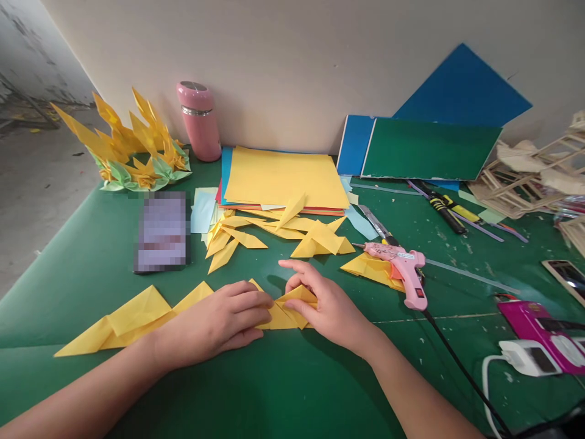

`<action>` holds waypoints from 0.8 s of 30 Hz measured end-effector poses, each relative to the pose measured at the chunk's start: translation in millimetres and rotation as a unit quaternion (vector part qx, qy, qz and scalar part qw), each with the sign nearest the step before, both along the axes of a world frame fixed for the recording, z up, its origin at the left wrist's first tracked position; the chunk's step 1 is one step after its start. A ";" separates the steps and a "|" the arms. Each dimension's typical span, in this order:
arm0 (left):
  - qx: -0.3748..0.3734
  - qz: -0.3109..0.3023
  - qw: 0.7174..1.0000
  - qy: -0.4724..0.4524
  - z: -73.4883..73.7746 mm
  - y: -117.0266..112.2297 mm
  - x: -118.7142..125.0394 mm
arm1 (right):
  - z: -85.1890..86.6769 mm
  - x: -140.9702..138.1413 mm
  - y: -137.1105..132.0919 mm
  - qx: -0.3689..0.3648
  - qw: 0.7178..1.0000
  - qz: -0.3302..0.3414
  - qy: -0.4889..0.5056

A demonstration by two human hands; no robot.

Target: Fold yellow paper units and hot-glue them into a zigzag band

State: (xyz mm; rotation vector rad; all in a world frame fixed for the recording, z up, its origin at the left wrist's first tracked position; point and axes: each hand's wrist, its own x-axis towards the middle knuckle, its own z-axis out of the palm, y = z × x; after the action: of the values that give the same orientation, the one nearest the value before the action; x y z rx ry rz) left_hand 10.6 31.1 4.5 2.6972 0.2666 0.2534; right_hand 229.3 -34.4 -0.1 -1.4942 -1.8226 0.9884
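A long strip of folded yellow paper pieces (137,313) lies across the near part of the green table. My left hand (228,314) rests over its middle, fingers bent and close together, holding the paper down. At the strip's right end, my right hand (326,305) grips a folded yellow paper piece (299,297), thumb in front and the other fingers partly hidden behind; its index finger sticks out. Beyond the hands lie loose folded yellow paper pieces (237,235). A pink hot glue gun (404,268) lies to the right, partly over another yellow piece (372,268).
Coloured paper sheets (283,177) are stacked at the back beside a pink thermos (200,122). A yellow paper crown (137,143) stands back left, near a blurred flat object (162,231). Right are a utility knife (377,222), pliers (441,207), a magenta power strip (539,329) and cords.
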 end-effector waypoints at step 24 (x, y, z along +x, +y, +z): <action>-0.028 0.016 0.999 0.007 2.2 -0.6 1.4 | 7.6 19.2 -1.2 0.157 0.982 -0.087 -0.057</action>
State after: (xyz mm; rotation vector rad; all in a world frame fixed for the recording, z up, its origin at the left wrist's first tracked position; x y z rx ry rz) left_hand 12.0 30.5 6.7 2.6415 0.3177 0.2341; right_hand 248.5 -35.7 7.5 -1.5039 -1.7917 0.5147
